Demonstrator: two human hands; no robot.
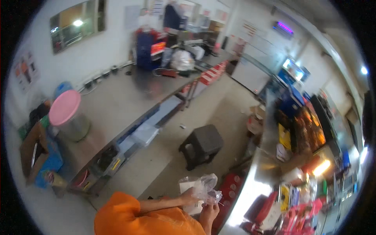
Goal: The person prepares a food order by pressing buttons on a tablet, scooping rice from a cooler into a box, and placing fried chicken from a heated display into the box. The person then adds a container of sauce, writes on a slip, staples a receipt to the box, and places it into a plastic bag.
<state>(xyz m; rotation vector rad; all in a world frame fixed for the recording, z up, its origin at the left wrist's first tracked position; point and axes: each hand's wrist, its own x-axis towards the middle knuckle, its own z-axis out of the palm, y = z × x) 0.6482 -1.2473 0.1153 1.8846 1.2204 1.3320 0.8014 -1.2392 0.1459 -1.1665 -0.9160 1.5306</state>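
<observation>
A crumpled transparent plastic bag (205, 185) is held in front of my orange top. My left hand (188, 196) grips its left side. Close by, the fingers of my right hand (210, 211) pinch the bag's lower right end. Small contents may be inside the bag, but blur hides what they are. Behind and below my hands shows a white panel or container (191, 208), partly covered by them. A dark plastic stool (205, 141) stands on the floor just beyond.
On the left, a long metal-topped table (117, 97) bears a tub with a pink lid (65, 107); its lower shelf (144, 133) holds containers. To my right runs a shiny metal counter (249, 199) with pink plastic bags (302, 214). A cardboard box (255, 120) sits near the counter.
</observation>
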